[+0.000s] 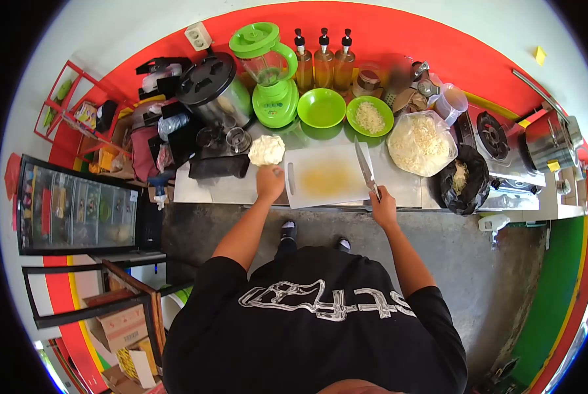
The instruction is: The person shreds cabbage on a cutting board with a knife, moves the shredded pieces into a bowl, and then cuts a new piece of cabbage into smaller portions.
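Note:
A whitish, lumpy piece of food (266, 150) is at the left of the white cutting board (314, 192). My left hand (270, 180) touches its lower edge, fingers bent; whether they grip it is hard to tell. My right hand (383, 205) is closed around the handle of a large knife (365, 164), whose blade points away from me over the board's right edge. A yellowish wet stain marks the board's middle. Behind the board are an empty green bowl (321, 109) and a green bowl with chopped pale food (370, 117).
A green blender (274, 104), a large pot (215, 88) and three bottles (324, 65) line the back. To the right are a bag of shredded pale food (421, 144), a black bag (466, 194) and a stove burner (493, 134). A dark pouch (219, 167) lies left.

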`<action>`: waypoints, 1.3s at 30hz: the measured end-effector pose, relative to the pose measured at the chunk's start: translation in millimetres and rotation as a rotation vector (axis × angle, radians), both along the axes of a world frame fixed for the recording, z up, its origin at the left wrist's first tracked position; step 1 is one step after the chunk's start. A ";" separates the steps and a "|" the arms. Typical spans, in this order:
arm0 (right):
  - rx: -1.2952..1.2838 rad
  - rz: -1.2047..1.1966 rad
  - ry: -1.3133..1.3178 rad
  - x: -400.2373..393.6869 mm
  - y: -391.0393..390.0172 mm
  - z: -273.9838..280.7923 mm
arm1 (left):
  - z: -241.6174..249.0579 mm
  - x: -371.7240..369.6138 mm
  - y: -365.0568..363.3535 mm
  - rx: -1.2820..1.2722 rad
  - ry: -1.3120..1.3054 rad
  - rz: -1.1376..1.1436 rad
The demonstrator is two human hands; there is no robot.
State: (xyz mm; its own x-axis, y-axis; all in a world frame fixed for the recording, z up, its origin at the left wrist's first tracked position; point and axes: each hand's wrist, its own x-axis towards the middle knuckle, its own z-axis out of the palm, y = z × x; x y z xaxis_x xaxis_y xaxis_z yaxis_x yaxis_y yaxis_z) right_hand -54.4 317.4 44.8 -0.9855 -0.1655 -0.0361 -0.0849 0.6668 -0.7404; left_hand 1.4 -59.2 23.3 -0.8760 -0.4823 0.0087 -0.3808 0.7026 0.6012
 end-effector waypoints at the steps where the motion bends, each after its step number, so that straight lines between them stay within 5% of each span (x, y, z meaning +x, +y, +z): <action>1: 0.004 -0.005 -0.021 3.0 -1.0 0.4 | 7.2 -3.7 -8.1 0.002 0.003 -0.016; 3: 0.017 -0.019 -0.036 2.7 -2.7 0.3 | 20.2 -12.5 -22.4 -0.303 0.264 0.268; 4: 0.020 0.002 -0.042 3.6 -2.4 -0.9 | 18.8 -18.4 -26.2 -0.292 0.266 0.258; 6: 0.018 0.000 -0.048 3.5 -1.6 0.1 | 22.3 -36.3 -37.8 -0.144 0.059 0.696; 7: 0.026 0.033 -0.096 1.1 1.0 3.4 | 9.8 -41.0 -56.1 -0.145 0.057 0.675; 9: 0.032 0.048 -0.152 -3.2 6.0 4.1 | -26.4 -45.4 -97.3 0.682 -0.021 0.338; 13: -0.070 0.019 -0.273 -8.9 7.1 -10.1 | 9.3 -38.3 -82.2 1.058 -0.126 0.335; 17: -0.117 -0.038 -0.280 -3.8 4.0 -21.1 | 4.8 -31.9 -65.7 0.604 0.138 0.137; 19: -0.111 -0.037 -0.247 -2.9 5.2 -23.9 | 38.2 -23.6 -49.3 0.220 0.351 -0.208; 22: -0.089 -0.034 -0.211 1.3 -0.9 -12.4 | 68.5 -20.7 -16.5 0.190 0.377 -0.386; 28: 0.029 0.036 -0.137 -2.0 -4.6 23.5 | 55.3 -26.4 25.2 -0.099 0.447 -0.880; 31: -0.225 0.021 -0.346 -1.1 -7.1 42.3 | 41.0 -25.0 29.5 -0.207 0.424 -0.989; 34: 0.026 0.133 -0.159 8.6 -17.2 64.3 | 26.8 -18.6 32.8 -0.201 0.403 -0.887; 37: 0.010 0.186 -0.113 15.8 -25.8 58.8 | 20.4 -21.1 32.5 0.067 0.178 -0.751; 39: 0.003 0.184 -0.120 17.6 -31.5 59.6 | 21.3 -20.4 38.7 0.089 0.260 -0.657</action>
